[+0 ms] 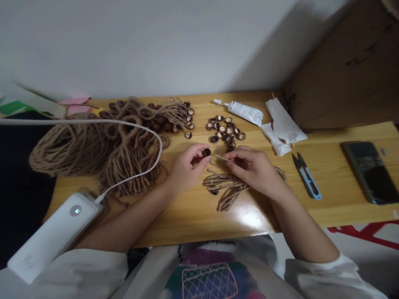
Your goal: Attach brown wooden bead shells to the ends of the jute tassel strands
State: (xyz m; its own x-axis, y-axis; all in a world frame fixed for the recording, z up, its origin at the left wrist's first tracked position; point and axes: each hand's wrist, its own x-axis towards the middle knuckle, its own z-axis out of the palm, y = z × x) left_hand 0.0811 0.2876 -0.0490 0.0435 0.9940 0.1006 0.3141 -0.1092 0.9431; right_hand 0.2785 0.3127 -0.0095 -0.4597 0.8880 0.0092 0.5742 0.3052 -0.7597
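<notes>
Head view: white power bank [52, 234] nearest, at table [187, 220] edge. Left hand [186, 169] pinches dark nut shell [206, 153] above table centre. Right hand [253, 167] pinches thin stick [222, 157], tip near shell. Jute bundle [226, 187] under hands; shell pile [225, 131] just beyond.

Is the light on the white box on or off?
On. The round button on the white box glows pale green, with a white cable plugged into its end.

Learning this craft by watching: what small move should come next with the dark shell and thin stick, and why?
Probably ease the thin stick tip to the dark shell: the left hand pinches the shell beside the right hand, whose stick points at it, tip close by.
</notes>
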